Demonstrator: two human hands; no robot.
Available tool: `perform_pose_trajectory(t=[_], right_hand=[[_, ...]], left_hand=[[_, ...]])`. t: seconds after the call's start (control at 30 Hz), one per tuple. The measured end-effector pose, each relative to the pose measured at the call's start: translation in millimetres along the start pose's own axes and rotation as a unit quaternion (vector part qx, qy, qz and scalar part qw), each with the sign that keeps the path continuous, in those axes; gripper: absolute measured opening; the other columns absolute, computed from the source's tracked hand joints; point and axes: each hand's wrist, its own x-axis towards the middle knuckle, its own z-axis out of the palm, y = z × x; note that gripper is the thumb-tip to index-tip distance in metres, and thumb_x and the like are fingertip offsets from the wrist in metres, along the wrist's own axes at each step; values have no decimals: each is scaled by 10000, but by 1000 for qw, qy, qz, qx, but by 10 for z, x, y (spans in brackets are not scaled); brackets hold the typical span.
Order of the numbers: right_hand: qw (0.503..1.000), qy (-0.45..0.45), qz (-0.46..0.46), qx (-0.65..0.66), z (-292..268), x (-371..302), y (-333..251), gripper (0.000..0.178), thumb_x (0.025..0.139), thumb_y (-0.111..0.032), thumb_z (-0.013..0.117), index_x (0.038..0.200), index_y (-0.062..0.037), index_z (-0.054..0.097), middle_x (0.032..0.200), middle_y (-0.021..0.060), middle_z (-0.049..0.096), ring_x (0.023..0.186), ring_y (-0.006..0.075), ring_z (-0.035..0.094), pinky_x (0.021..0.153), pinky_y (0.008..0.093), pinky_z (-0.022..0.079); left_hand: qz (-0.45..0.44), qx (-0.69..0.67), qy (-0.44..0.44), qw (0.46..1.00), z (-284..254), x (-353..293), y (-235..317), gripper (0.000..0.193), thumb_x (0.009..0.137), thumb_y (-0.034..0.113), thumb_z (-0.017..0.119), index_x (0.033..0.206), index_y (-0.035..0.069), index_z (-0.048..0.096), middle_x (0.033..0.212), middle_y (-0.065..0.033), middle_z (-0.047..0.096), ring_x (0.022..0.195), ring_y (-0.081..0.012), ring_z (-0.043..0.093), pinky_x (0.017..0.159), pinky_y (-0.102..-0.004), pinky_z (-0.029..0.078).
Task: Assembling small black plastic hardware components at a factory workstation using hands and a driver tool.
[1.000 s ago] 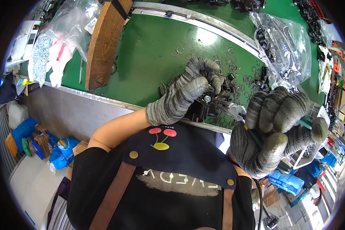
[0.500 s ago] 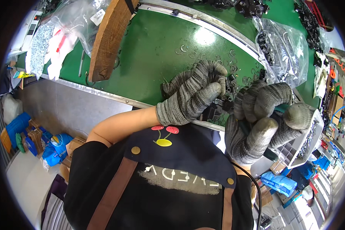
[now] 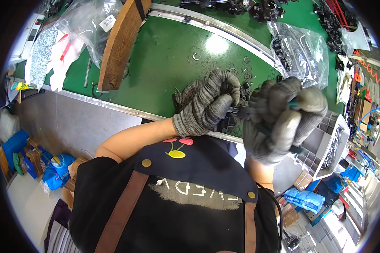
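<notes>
My left hand [image 3: 207, 101], in a grey knitted glove, is closed in a pinch over the near edge of the green table. A small black part [image 3: 227, 89] shows between its thumb and fingers; its exact kind is hidden. Just to the right, my gloved right hand [image 3: 278, 126] wraps round pliers with dark green handles [image 3: 298, 150]. Motion blurs this hand, and the jaws of the pliers cannot be made out. Black metal parts [image 3: 229, 125] lie beneath and between the hands. Thin C-shaped rings [image 3: 196, 56] are scattered beyond them on the tabletop.
A curved wooden block [image 3: 120, 50] stands left of my hands. Clear plastic bags lie at the far left [image 3: 86, 25] and on the right [image 3: 302, 52], the latter with black parts inside. A grey divided tray [image 3: 321, 145] sits beyond my right hand. A metal rail [image 3: 215, 27] crosses the table.
My right hand has moved slightly left, toward the left hand, and its fingers have curled tighter round the pliers. The left hand keeps its pinch. The whole view has shifted a little.
</notes>
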Motion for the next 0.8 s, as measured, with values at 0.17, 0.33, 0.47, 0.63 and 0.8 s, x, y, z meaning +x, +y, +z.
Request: perform_pose_trajectory(t=[0.17, 0.33, 0.47, 0.63, 0.8], right_hand=[[997, -16, 33, 68, 7, 47, 7, 312, 836, -142, 784, 1034, -61, 557, 767, 41, 572, 528, 119, 478, 487, 241, 422], [989, -24, 65, 130, -84, 101, 24, 269, 795, -90, 818, 947, -10, 611, 768, 56, 623, 547, 139, 539, 518, 262, 472], [992, -53, 64, 97, -26, 71, 49, 271, 804, -95, 804, 965, -10, 604, 769, 50, 605, 570, 131, 536, 535, 260, 475], [991, -124, 51, -9, 65, 128, 19, 299, 846, -133, 751, 1055, -35, 560, 769, 28, 534, 619, 103, 496, 561, 244, 460], [979, -179, 16, -100, 36, 213, -20, 326, 881, -163, 708, 1128, -56, 525, 770, 10, 478, 659, 81, 465, 583, 230, 447]], left_hand=[[2, -40, -25, 999, 0, -36, 68, 238, 980, 239, 554, 1118, 52, 506, 902, -24, 551, 832, -116, 547, 794, -278, 480], [-44, -15, -58, 997, -59, 14, 148, 294, 933, 167, 622, 1176, 53, 503, 954, -19, 553, 894, -127, 560, 854, -283, 479], [-59, -7, -77, 995, -91, -18, 227, 378, 899, 118, 668, 1228, 55, 492, 1029, -22, 557, 981, -131, 560, 899, -276, 470], [-96, 22, -58, 993, -169, -74, 233, 425, 890, 97, 683, 1257, 54, 474, 1120, -34, 554, 1051, -137, 543, 952, -296, 450], [-83, -130, -110, 982, -148, 51, 123, 400, 909, 155, 665, 1256, 72, 483, 1113, -60, 587, 1035, -163, 554, 992, -351, 427]])
